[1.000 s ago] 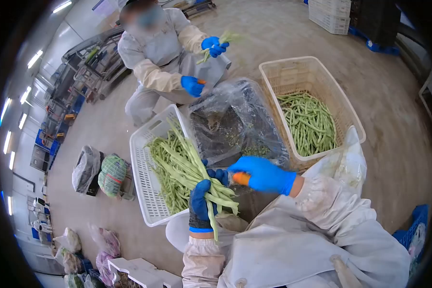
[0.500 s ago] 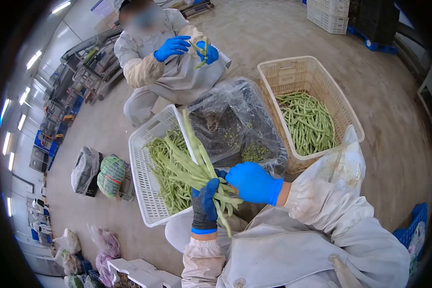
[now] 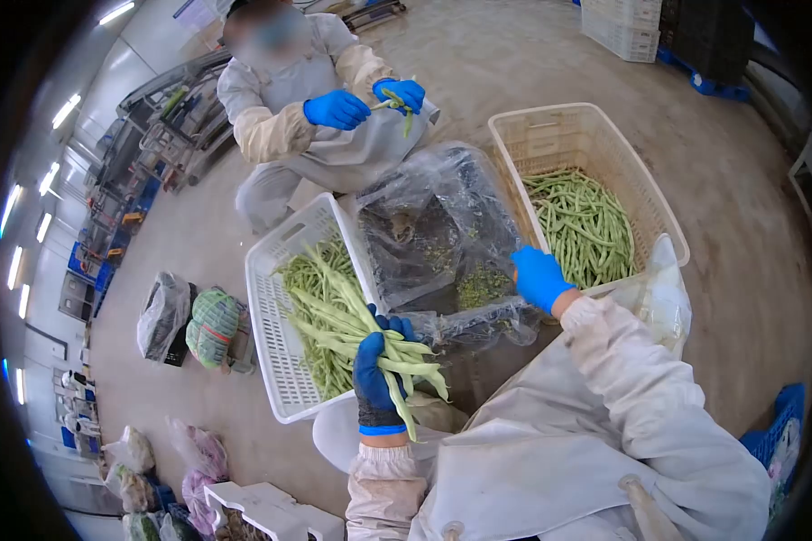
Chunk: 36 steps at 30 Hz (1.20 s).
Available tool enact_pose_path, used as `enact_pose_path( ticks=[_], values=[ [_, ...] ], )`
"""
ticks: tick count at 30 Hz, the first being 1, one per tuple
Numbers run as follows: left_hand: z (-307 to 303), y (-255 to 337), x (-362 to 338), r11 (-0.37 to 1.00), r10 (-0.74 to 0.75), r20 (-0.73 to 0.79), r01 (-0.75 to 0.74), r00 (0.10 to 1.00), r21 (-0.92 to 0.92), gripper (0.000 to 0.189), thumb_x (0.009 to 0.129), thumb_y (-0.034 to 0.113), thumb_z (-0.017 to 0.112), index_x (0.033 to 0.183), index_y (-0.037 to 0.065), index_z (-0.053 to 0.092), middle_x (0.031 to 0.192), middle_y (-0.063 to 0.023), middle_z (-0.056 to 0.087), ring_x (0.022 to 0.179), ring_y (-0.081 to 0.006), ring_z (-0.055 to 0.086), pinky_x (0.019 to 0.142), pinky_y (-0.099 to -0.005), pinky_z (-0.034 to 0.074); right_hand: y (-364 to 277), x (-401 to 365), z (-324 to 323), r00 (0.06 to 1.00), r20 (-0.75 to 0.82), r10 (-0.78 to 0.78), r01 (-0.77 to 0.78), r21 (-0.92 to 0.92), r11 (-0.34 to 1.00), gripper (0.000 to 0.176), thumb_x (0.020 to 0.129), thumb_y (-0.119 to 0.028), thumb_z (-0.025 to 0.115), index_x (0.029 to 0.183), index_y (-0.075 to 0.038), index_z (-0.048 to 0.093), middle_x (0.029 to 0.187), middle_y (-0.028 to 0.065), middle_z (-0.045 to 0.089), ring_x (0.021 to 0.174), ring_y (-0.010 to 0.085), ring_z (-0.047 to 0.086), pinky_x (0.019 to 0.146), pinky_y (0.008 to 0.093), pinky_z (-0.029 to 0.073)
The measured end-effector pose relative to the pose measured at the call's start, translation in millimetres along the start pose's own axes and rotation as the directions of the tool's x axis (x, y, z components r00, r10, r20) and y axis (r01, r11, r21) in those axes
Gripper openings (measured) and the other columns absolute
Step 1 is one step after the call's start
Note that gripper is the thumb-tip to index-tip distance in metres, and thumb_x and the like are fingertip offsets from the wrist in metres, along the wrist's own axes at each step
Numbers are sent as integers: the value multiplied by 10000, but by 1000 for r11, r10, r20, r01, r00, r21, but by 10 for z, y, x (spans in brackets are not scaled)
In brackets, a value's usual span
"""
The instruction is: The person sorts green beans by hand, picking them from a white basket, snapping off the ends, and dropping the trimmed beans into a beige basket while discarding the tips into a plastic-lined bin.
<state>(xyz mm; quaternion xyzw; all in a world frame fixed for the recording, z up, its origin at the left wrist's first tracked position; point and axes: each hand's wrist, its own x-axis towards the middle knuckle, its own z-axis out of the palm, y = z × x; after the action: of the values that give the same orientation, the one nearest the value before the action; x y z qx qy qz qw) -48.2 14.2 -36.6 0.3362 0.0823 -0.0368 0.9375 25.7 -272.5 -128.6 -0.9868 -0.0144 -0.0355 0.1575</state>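
Observation:
My left hand (image 3: 371,379), in a dark blue and grey work glove, is closed around a bunch of long green beans (image 3: 336,316). The bunch lies over the near right side of a white basket (image 3: 263,365) full of beans. In a bright blue glove, my right hand (image 3: 541,278) is above the right edge of a bin lined with clear plastic (image 3: 412,287). Its fingers are pressed together, and anything in them is hidden. Small green scraps (image 3: 484,287) lie in that bin. Beside it stands a beige basket (image 3: 645,180) with more green beans (image 3: 583,225).
Across the bin sits a co-worker (image 3: 289,135) in blue gloves, holding a bean. Left on the floor are a green wrapped bundle (image 3: 213,326) and bagged vegetables (image 3: 203,451). A white box (image 3: 262,509) is near my left arm, and a blue crate (image 3: 774,433) is at the right.
My right hand has left the bunch and moved right and up to the bin's right edge. My left hand has lowered the beans slightly. The co-worker's hands have shifted right.

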Motion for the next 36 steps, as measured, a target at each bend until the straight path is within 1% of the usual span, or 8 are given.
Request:
enact_pose_path(
  ticks=[2, 4, 16, 24, 29, 33, 35, 36],
  values=[
    [13, 30, 5, 999, 15, 39, -13, 999, -44, 555, 811, 119, 577, 1320, 20, 381, 1040, -77, 563, 990, -222, 561, 999, -391, 413, -308, -163, -85, 927, -252, -279, 357, 360, 862, 291, 805, -195, 600, 1047, -33, 618, 1007, 213, 602, 896, 357, 602, 779, 428, 486],
    [-3, 27, 44, 996, 53, 144, -41, 988, -84, 587, 825, 129, 561, 1360, 43, 336, 1078, -79, 552, 1025, -217, 545, 1021, -394, 393, -840, -429, -546, 950, 64, -307, 104, 859, 502, 356, 852, -246, 587, 1141, -37, 581, 1046, 231, 585, 961, 350, 579, 835, 405, 468],
    [58, 16, -36, 978, 12, 248, 41, 969, -206, 624, 838, 164, 554, 1382, 13, 289, 1088, -89, 522, 1030, -256, 539, 950, -394, 441, -1271, -684, -715, 850, -97, -518, 383, 790, 480, 190, 869, -156, 562, 1016, -54, 626, 934, 161, 623, 830, 323, 604, 716, 380, 476],
    [201, -91, -294, 873, -151, 408, 315, 901, -373, 786, 800, 199, 608, 1418, -15, 171, 866, 0, 413, 698, -117, 400, 616, -263, 402, -1271, -912, -980, 695, 63, -716, 119, 972, 201, 186, 896, -193, 558, 977, -42, 632, 921, 169, 638, 813, 271, 623, 720, 345, 478],
    [265, -61, -330, 857, -106, 385, 280, 917, -432, 766, 790, 182, 613, 1413, 2, 206, 954, -6, 481, 776, -135, 489, 860, -345, 480, -1039, -723, -754, 847, -34, -530, 362, 767, 530, 172, 873, -191, 570, 943, -46, 628, 905, 174, 623, 816, 325, 607, 719, 378, 481],
    [256, -83, -370, 949, -27, 452, 165, 892, -269, 669, 814, 180, 578, 1391, 23, 278, 1140, -62, 533, 1087, -207, 528, 1100, -515, 264, -824, -496, -854, 938, -213, -275, 344, 680, 648, 170, 843, -120, 584, 990, -41, 618, 880, 165, 610, 794, 326, 598, 701, 392, 473],
    [335, -68, -360, 979, 1, 194, 38, 981, -200, 667, 816, 171, 577, 1397, 39, 279, 1225, -83, 533, 1190, -221, 478, 1123, -526, 198, -741, -414, -840, 931, -311, -189, 354, 651, 672, 176, 827, -125, 589, 977, -39, 622, 862, 169, 612, 810, 347, 599, 697, 402, 478],
    [229, -85, -245, 967, 14, 237, 47, 971, -252, 588, 844, 179, 548, 1370, 38, 328, 1324, -121, 469, 1265, -240, 415, 1129, -493, 211, -642, -348, -766, 917, -338, -210, 328, 343, 880, 191, 816, -125, 604, 984, -37, 624, 856, 163, 613, 803, 350, 594, 692, 399, 477]
  ],
)
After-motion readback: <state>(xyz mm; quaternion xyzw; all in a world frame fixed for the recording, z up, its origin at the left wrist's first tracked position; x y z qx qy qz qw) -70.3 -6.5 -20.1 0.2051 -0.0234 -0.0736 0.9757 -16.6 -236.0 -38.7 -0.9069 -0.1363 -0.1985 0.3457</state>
